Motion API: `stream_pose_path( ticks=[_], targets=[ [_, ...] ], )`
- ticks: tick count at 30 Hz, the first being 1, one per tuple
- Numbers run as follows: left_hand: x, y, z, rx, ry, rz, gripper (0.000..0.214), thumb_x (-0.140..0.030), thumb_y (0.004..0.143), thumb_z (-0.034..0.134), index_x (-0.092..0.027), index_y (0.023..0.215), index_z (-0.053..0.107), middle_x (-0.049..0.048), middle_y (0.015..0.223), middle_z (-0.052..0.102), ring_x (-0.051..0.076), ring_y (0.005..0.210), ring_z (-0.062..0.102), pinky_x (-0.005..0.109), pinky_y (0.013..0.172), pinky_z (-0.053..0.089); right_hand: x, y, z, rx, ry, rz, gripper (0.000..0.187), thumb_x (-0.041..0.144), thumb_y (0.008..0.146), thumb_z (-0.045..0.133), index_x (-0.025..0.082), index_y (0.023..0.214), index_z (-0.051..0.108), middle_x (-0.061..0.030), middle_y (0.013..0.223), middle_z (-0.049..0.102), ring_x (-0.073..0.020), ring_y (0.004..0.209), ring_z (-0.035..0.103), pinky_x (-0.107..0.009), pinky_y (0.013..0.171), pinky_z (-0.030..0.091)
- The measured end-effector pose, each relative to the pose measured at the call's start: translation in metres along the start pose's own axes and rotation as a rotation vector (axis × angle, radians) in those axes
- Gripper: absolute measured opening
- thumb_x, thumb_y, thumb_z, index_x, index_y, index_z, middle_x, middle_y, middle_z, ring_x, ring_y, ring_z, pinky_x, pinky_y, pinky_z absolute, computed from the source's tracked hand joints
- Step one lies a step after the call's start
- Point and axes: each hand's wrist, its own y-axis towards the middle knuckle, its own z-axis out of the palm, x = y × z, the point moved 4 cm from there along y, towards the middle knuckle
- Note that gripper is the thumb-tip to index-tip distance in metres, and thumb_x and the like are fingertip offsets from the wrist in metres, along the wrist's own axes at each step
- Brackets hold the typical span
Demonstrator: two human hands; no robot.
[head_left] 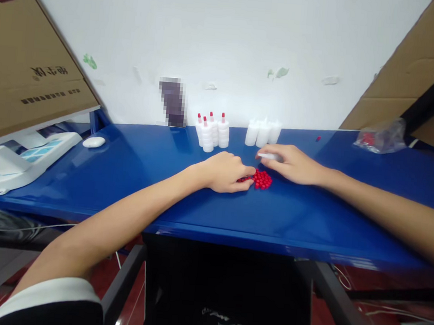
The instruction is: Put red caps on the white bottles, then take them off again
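My left hand rests at the left edge of a pile of small red caps on the blue table. Its thumb and forefinger are apart, with some red caps lying between them. My right hand is closed around a white squeeze bottle, tilted on its side with the pointed nozzle toward the left. Most of that bottle's body is hidden by the fingers. Behind my left hand stand several white bottles with red caps. Farther right, several white bottles without red caps stand upright in a group.
A clear plastic bag with red pieces inside lies at the back right. One loose red cap is near the wall. On the left are a white mouse-shaped object, a white device and a cardboard box. The blue table's front edge faces me.
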Motion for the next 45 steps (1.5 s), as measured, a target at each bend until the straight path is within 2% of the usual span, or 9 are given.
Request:
stream_pose_path(
  ticks=[5, 15, 23, 27, 31, 34, 37, 41, 45],
  targets=[
    [-0.001, -0.001, 0.0, -0.006, -0.006, 0.022, 0.036, -0.039, 0.104, 0.04, -0.019, 0.095, 0.069, 0.0055, 0.071, 0.069, 0.017, 0.056, 0.06, 0.032, 0.055, 0.028, 0.0, 0.0, 0.0, 0.003, -0.002, -0.006, 0.036, 0.041, 0.095, 0.052, 0.021, 0.114, 0.075, -0.0095, 0.115, 0.079, -0.03, 0.101, 0.073, -0.045, 0.087, 0.054],
    [-0.002, -0.002, 0.001, 0.008, 0.022, -0.009, 0.047, -0.042, 0.106, 0.037, -0.018, 0.086, 0.072, 0.0068, 0.068, 0.069, 0.017, 0.053, 0.058, 0.03, 0.056, 0.032, 0.0, 0.0, 0.0, 0.006, 0.002, -0.006, 0.035, 0.041, 0.095, 0.053, 0.021, 0.114, 0.075, -0.0099, 0.114, 0.079, -0.0298, 0.1, 0.073, -0.045, 0.088, 0.054],
    [-0.001, -0.005, 0.001, -0.028, -0.039, 0.016, 0.046, -0.04, 0.106, 0.04, -0.019, 0.075, 0.065, 0.0036, 0.061, 0.062, 0.015, 0.048, 0.05, 0.032, 0.055, 0.026, 0.0, 0.0, 0.0, 0.002, 0.007, -0.019, 0.034, 0.04, 0.095, 0.053, 0.021, 0.114, 0.075, -0.0096, 0.114, 0.079, -0.0299, 0.101, 0.073, -0.045, 0.088, 0.054],
    [0.0, -0.007, 0.0, -0.02, -0.118, 0.011, 0.046, -0.038, 0.106, 0.042, -0.019, 0.069, 0.062, 0.0023, 0.059, 0.059, 0.014, 0.049, 0.048, 0.031, 0.055, 0.024, 0.001, 0.0, 0.0, -0.002, 0.0, -0.017, 0.033, 0.04, 0.094, 0.054, 0.021, 0.112, 0.075, -0.0099, 0.115, 0.079, -0.0305, 0.101, 0.073, -0.044, 0.088, 0.054],
    [0.003, -0.008, 0.001, -0.032, -0.315, 0.007, 0.045, -0.036, 0.104, 0.044, -0.018, 0.063, 0.053, -0.001, 0.055, 0.05, 0.012, 0.049, 0.041, 0.03, 0.055, 0.026, 0.001, -0.001, 0.0, -0.006, -0.005, -0.022, 0.034, 0.04, 0.095, 0.053, 0.02, 0.112, 0.074, -0.0106, 0.114, 0.079, -0.0302, 0.101, 0.073, -0.045, 0.088, 0.053],
    [0.012, -0.01, 0.001, -0.1, -0.506, -0.045, 0.046, -0.038, 0.104, 0.041, -0.019, 0.062, 0.043, -0.0037, 0.054, 0.039, 0.011, 0.05, 0.035, 0.029, 0.057, 0.029, 0.0, 0.003, 0.001, -0.014, 0.016, -0.004, 0.032, 0.039, 0.095, 0.052, 0.02, 0.11, 0.074, -0.0098, 0.113, 0.079, -0.0294, 0.101, 0.072, -0.045, 0.089, 0.052],
    [0.029, -0.014, 0.001, -0.239, -0.628, -0.15, 0.045, -0.04, 0.104, 0.037, -0.021, 0.063, 0.035, -0.0042, 0.057, 0.035, 0.011, 0.054, 0.034, 0.028, 0.058, 0.031, 0.0, 0.018, 0.007, 0.021, 0.108, 0.042, 0.027, 0.038, 0.093, 0.053, 0.021, 0.101, 0.073, -0.0078, 0.103, 0.079, -0.0268, 0.093, 0.071, -0.042, 0.086, 0.052],
    [0.054, -0.023, 0.002, -0.416, -0.545, -0.298, 0.044, -0.039, 0.103, 0.035, -0.021, 0.063, 0.035, -0.0035, 0.057, 0.036, 0.012, 0.056, 0.035, 0.029, 0.058, 0.029, 0.005, 0.051, 0.022, 0.082, 0.296, 0.055, 0.026, 0.04, 0.092, 0.051, 0.02, 0.082, 0.065, -0.0048, 0.079, 0.07, -0.0214, 0.077, 0.064, -0.037, 0.078, 0.05],
    [0.067, -0.03, 0.003, -0.47, -0.393, -0.36, 0.044, -0.038, 0.104, 0.037, -0.02, 0.065, 0.047, -0.0021, 0.057, 0.047, 0.012, 0.055, 0.039, 0.029, 0.059, 0.029, 0.011, 0.078, 0.034, 0.148, 0.441, 0.045, 0.022, 0.035, 0.088, 0.053, 0.021, 0.072, 0.059, -0.0021, 0.07, 0.061, -0.0174, 0.067, 0.056, -0.034, 0.07, 0.046]
  ],
)
